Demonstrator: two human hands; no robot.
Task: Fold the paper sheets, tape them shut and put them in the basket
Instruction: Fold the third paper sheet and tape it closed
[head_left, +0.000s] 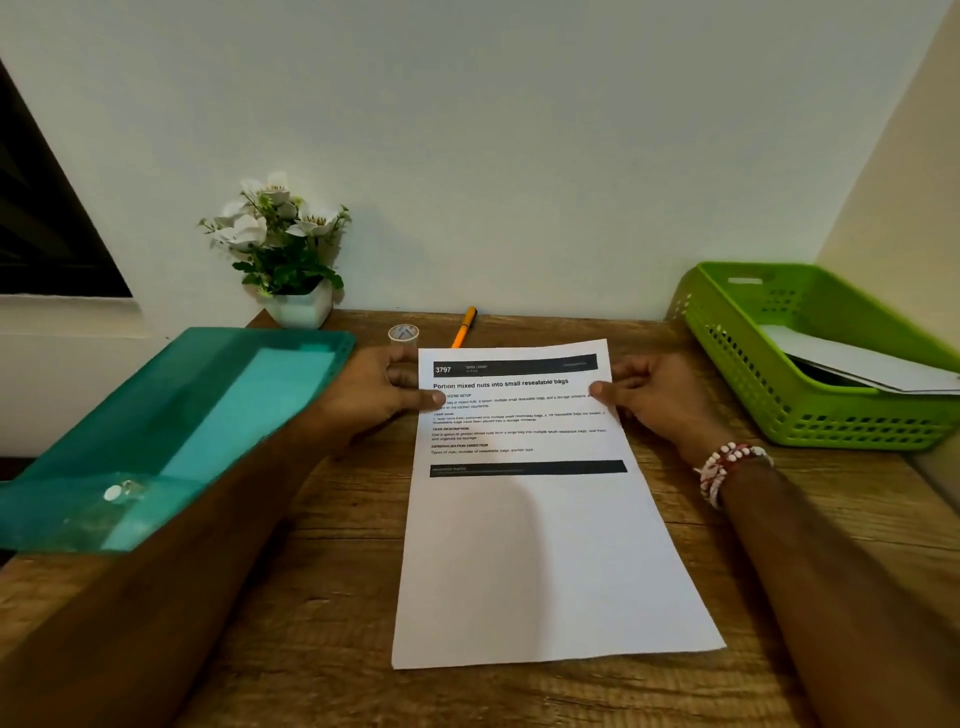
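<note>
A white printed paper sheet (540, 545) lies lengthwise on the wooden table, its text at the far end. My left hand (374, 389) pinches its far left edge, thumb on top. My right hand (649, 395) pinches the far right edge the same way; a beaded bracelet sits on that wrist. The far end looks slightly lifted. A roll of clear tape (403, 334) stands just beyond my left hand. The green basket (810, 415) sits at the right, holding a folded white sheet (862, 364).
A teal plastic folder (171, 426) lies at the left, partly over the table edge. An orange pen (464, 327) rests behind the sheet. A potted white flower (283, 249) stands at the back left against the wall. Walls close the back and right.
</note>
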